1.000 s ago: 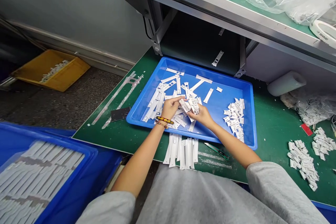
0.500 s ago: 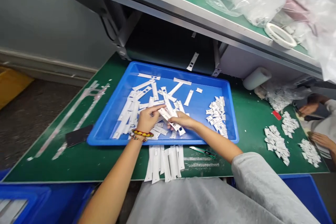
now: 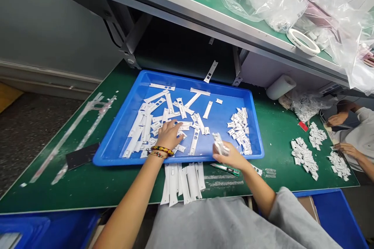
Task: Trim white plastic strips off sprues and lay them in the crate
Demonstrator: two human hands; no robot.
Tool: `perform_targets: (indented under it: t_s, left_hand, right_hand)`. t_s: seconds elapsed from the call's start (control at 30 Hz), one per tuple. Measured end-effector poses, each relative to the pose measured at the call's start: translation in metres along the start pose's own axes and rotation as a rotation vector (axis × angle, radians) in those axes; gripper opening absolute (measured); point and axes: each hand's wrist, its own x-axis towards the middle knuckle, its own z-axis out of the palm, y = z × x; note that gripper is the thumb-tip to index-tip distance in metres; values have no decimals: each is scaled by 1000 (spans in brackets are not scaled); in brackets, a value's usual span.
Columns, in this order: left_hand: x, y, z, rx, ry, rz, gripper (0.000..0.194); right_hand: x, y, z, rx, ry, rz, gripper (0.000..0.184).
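My left hand (image 3: 169, 137) lies over the loose white plastic pieces (image 3: 147, 124) in the blue tray (image 3: 179, 160), fingers stretched out and apart. Raised above the tray's front edge, my right hand (image 3: 232, 156) is closed round a clump of white plastic pieces (image 3: 219, 146); their exact number is hidden by the fingers. Between the hands a long white strip with square holes (image 3: 194, 142) rests on the tray floor. A heap of small white pieces (image 3: 240, 130) fills the tray's right side.
Long white strips (image 3: 182, 183) lie at the table's front edge, beside a green utility knife (image 3: 224, 169). A dark flat plate (image 3: 82, 156) is at left. To the right are several piles of small pieces (image 3: 305, 159) and a co-worker's hands (image 3: 347, 148). A shelf (image 3: 187, 11) overhangs the tray.
My right hand has moved right, away from the left hand, and now holds a clump of white pieces. The strip both hands held is no longer between them; my left hand has opened.
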Motion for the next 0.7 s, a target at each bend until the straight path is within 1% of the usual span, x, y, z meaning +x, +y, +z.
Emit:
perform_targets:
  t_s: [0.07, 0.13, 0.17, 0.2, 0.3, 0.37, 0.43, 0.47, 0.5, 0.57, 0.7]
  left_hand:
    - [-3, 6, -5, 24, -10, 9, 43]
    - [-5, 8, -9, 21, -5, 5, 35]
    - [-6, 9, -10, 16, 1, 1, 31]
    - [-6, 9, -11, 13, 5, -3, 28]
    - [-5, 10, -9, 16, 0, -10, 21]
    - [-3, 10, -7, 23, -12, -7, 17]
    - [-2, 10, -5, 27, -16, -3, 15]
    - [-2, 10, -4, 25, -15, 1, 15]
    - [-1, 10, -3, 23, -12, 3, 14]
    - [-1, 10, -2, 19, -6, 6, 15]
    - [-2, 9, -2, 16, 1, 1, 15]
  right_hand:
    - [-32, 4, -16, -174, -35, 21, 16]
    - [-61, 15, -30, -349, -105, 66, 9]
    - [-74, 22, -36, -409, -96, 108, 5]
    - [-87, 29, -41, -455, -61, 154, 4]
    - [-121, 52, -59, -601, 137, 331, 12]
    - [-140, 64, -72, -752, 244, 476, 11]
    - [-152, 74, -84, -917, 307, 593, 8]
    - [-156, 78, -88, -989, 325, 619, 9]
    - [-159, 82, -90, -1044, 330, 619, 10]
    - [-160, 91, -90, -1096, 311, 560, 13]
    - [-153, 111, -72, -1075, 234, 386, 18]
